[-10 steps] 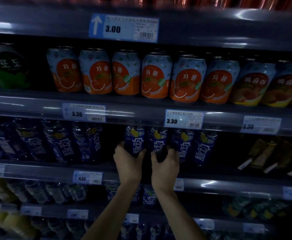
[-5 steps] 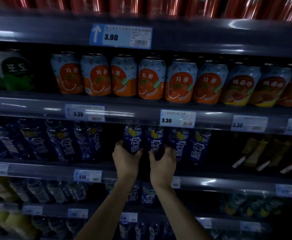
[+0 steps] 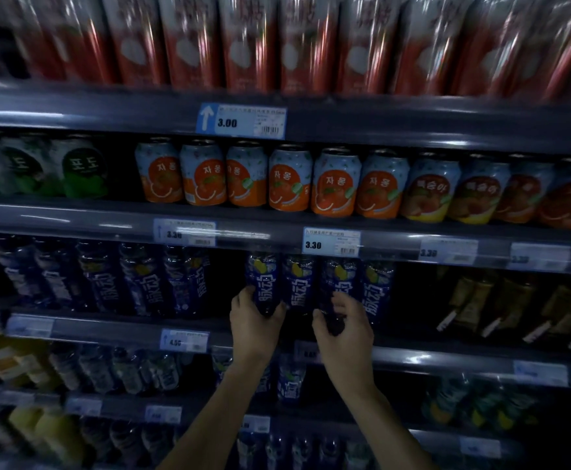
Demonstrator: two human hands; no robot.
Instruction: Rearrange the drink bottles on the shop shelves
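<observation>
Four dark blue bottles stand close together in a row on the third shelf from the top, under a price tag that reads 3.30. The left hand is wrapped around the bottom of the leftmost bottle. The right hand grips the low part of the third bottle, with fingers curled on it. More blue bottles stand to the left after a gap. Orange cans fill the shelf above, and blurred red cans the top one.
</observation>
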